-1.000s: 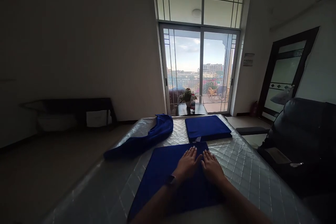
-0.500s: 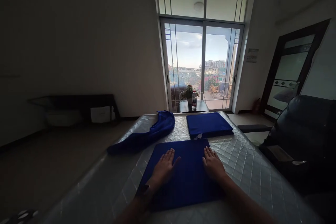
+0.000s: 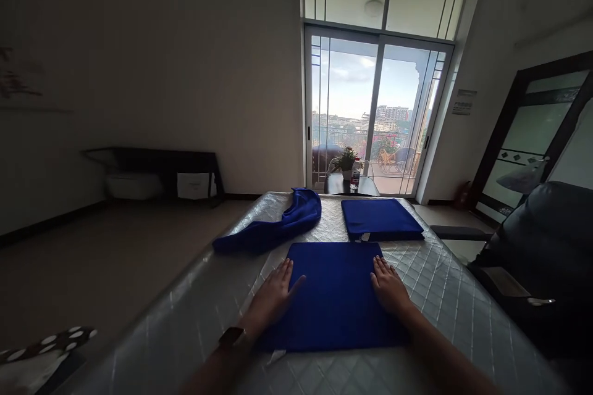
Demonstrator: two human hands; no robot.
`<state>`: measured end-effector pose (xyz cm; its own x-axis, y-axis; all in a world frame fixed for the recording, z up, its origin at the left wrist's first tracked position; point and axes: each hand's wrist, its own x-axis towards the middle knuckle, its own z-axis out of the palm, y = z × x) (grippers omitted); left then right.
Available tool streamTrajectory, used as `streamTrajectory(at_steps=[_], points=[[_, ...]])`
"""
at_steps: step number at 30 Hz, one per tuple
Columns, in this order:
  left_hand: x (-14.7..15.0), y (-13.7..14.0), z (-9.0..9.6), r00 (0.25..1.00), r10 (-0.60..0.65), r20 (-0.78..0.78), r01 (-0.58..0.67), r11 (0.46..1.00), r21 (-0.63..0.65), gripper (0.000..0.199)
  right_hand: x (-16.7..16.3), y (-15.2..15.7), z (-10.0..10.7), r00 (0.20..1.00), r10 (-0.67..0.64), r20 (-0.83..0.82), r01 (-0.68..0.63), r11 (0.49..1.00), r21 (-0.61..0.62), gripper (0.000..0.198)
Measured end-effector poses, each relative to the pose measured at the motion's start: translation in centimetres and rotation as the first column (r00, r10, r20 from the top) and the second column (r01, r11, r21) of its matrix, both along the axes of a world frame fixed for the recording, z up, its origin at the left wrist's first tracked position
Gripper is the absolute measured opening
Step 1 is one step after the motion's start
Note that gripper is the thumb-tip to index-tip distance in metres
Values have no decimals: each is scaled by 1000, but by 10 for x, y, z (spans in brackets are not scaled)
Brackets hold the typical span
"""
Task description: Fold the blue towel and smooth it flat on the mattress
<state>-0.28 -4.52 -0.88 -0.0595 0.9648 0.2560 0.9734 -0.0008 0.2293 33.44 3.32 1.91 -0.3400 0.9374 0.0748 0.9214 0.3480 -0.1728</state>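
Left hand (image 3: 273,293): grip uncurled, at left edge of nearest blue cloth (image 3: 338,305)
Right hand (image 3: 390,285): grip uncurled, at right edge
Quilted surface (image 3: 456,308): open room outside both hands

You face a bed (image 3: 467,315) with a shiny, quilted silver surface. Nearest you on it lies a flat blue cloth (image 3: 338,296). Beyond, towards the far right corner, you have a thicker blue stack (image 3: 382,217); a rumpled blue cloth (image 3: 290,222) trails from near the far edge towards the left edge.
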Motion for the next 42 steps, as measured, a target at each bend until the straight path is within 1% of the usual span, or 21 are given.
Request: streamTrajectory(at_steps=[4, 7, 11, 14, 18, 21, 23, 25, 27, 30, 32, 34, 36, 38, 40, 42], points=[[2, -3, 7, 1000, 7, 8, -7, 1000, -19, 85, -2, -9, 11, 1000, 4, 21, -4, 1000, 25, 62], [3, -5, 11, 1000, 9, 17, -8, 999, -44, 87, 1, -23, 16, 999, 19, 27, -20, 1000, 23, 62], [5, -6, 12, 999, 8, 38, -6, 998, -59, 87, 8, -48, 11, 999, 35, -6, -35, 998, -48, 64], [5, -4, 8, 999, 18, 32, -17, 999, -38, 83, 12, -61, 6, 999, 21, -35, -23, 997, -71, 65], [0, -2, 3, 998, 47, -43, -46, 999, 18, 78, 12, -66, 4, 998, 1, -68, -5, 999, -48, 64], [6, -2, 8, 989, 58, -133, -51, 997, 58, 78, 10, -67, 6, 998, -9, -66, 5, 999, -53, 63], [22, -3, 15, 989, 11, -147, 0, 998, 71, 76, 10, -67, 8, 998, -9, -62, 5, 998, -70, 63], [52, -3, 20, 990, -89, -109, 96, 994, 56, 72, 11, -67, 9, 998, -5, -67, 0, 997, -78, 64], [93, -2, 23, 976, -210, -58, 213, 977, 34, 67, 12, -67, 9, 997, 2, -82, -7, 998, -69, 64], [155, 1, 24, 930, -367, -24, 367, 930, 24, 64, 14, -66, 4, 995, 16, -101, -20, 999, -44, 64], [187, 2, 25, 902, -431, -6, 431, 902, 16, 64, 15, -64, 2, 995, 32, -94, -35, 999, -31, 63], [203, 3, 26, 894, -447, 14, 448, 894, -13, 65, 16, -63, 0, 995, 48, -85, -50, 999, -20, 62], [203, 2, 26, 906, -423, 21, 424, 904, -54, 68, 17, -63, 0, 994, 52, -95, -54, 998, -21, 62], [188, 1, 24, 925, -380, 9, 379, 921, -90, 70, 17, -64, 1, 991, 40, -124, -45, 998, -35, 63], [162, -1, 21, 948, -317, -13, 314, 943, -107, 71, 17, -64, 2, 987, 28, -159, -36, 998, -46, 64], [129, -5, 19, 971, -238, -33, 232, 965, -122, 73, 17, -65, 3, 983, 21, -180, -30, 998, -50, 64]])
